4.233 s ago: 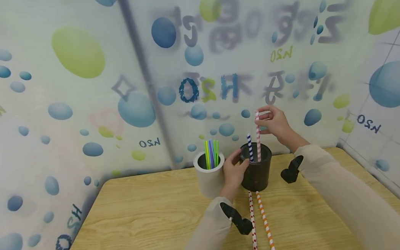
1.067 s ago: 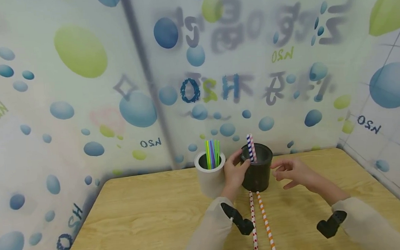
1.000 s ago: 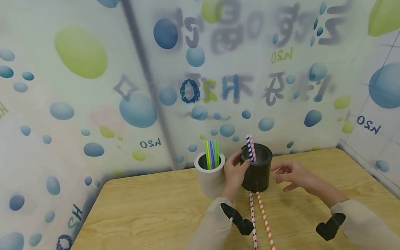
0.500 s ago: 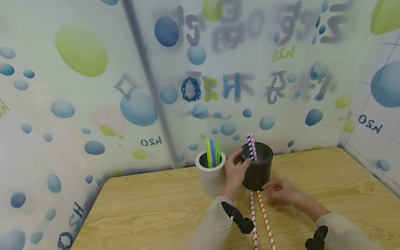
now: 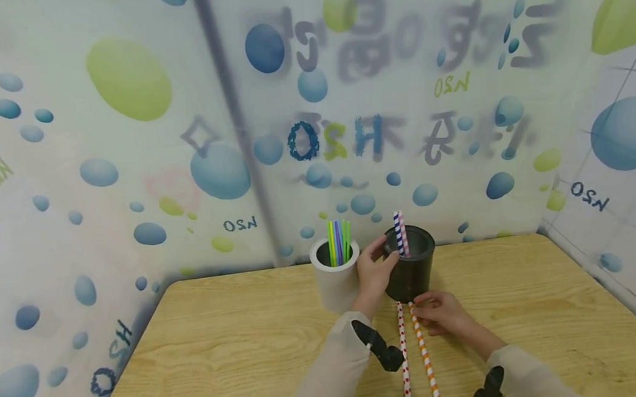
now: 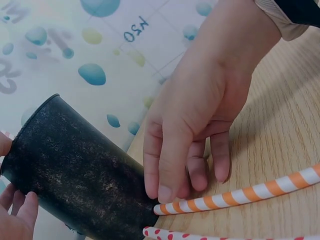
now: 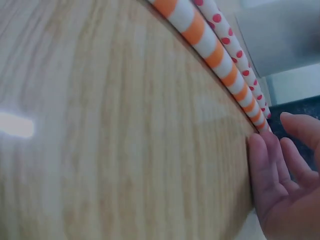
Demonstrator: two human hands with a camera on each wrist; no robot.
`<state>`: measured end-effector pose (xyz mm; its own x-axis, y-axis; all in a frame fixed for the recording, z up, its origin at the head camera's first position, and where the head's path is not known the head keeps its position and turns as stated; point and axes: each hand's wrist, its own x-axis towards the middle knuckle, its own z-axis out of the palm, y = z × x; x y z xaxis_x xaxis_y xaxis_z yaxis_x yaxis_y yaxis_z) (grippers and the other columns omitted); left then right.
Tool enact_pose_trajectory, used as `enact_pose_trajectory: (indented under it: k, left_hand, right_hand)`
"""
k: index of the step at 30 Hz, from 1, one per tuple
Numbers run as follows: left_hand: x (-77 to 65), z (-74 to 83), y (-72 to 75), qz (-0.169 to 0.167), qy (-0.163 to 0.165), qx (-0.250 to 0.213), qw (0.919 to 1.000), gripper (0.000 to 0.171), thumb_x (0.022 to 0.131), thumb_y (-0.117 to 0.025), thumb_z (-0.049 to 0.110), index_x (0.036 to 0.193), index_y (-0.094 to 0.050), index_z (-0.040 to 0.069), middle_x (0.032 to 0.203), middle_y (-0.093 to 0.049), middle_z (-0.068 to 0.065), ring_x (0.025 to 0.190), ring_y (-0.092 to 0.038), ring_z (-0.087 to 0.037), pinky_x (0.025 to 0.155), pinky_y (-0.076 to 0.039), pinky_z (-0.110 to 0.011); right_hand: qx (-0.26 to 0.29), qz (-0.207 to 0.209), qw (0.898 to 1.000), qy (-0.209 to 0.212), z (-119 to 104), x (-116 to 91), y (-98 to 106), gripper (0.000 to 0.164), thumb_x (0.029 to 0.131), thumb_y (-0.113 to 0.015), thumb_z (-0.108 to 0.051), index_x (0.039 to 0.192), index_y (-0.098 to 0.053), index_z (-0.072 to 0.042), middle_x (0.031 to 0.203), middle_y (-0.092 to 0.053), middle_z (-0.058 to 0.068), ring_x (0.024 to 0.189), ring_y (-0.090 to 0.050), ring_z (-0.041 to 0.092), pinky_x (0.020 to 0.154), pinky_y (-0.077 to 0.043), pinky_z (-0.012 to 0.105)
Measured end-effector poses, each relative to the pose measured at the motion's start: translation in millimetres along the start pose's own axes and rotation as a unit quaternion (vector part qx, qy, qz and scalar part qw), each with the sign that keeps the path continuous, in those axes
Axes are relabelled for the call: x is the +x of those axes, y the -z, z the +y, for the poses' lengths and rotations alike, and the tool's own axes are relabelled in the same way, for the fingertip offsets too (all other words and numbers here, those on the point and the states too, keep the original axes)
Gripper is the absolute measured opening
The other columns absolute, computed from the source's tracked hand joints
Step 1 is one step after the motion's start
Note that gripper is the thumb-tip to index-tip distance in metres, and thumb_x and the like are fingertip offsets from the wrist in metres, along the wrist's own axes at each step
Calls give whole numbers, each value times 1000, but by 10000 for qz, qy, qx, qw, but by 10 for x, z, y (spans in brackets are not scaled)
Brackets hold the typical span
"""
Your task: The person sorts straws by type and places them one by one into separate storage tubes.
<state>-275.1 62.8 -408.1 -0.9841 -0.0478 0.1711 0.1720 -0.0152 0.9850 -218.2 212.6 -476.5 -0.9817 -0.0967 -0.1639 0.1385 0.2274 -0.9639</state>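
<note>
A black cup stands near the back of the table, with a blue-and-white striped straw and a pink-and-white one leaning inside it. My left hand grips the cup's left side, thumb in front near the rim. In front of the cup an orange-and-white striped paper straw lies on the table beside a white straw with red dots. My right hand is low at the far end of the orange straw, fingertips right at it. In the right wrist view the thumb stands apart from the fingers.
A white cup holding several green, yellow and blue straws stands just left of my left hand. Behind the wooden table rises a patterned curtain. Black wrist cameras sit on both sleeves.
The pink straw, earlier held upright by my right hand, now leans in the black cup. That hand let go, dropped beside the cup and moved to the orange straw's end. My left hand stays.
</note>
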Motion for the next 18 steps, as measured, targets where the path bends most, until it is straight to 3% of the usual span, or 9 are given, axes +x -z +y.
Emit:
enact_pose_trajectory:
  k: [7, 18]
  left_hand:
    - [3, 15, -7, -29, 216, 26, 9998, 37, 81, -68, 10, 117, -62, 9, 118, -58, -4, 109, -52, -24, 89, -47, -35]
    - [-6, 31, 3, -38, 228, 19, 9997, 37, 82, -67, 9, 118, -61, 9, 119, -58, -5, 109, -52, -25, 88, -48, -33]
  right_hand:
    - [-15, 320, 9995, -9, -14, -9, -84, 36, 82, -66, -8, 109, -52, 12, 67, -57, 4, 53, -47, 13, 45, -44, 27]
    - [-336, 1020, 9936, -348, -28, 33, -193, 30, 75, -71, -5, 99, -56, 7, 57, -52, 2, 45, -45, 13, 39, -41, 25]
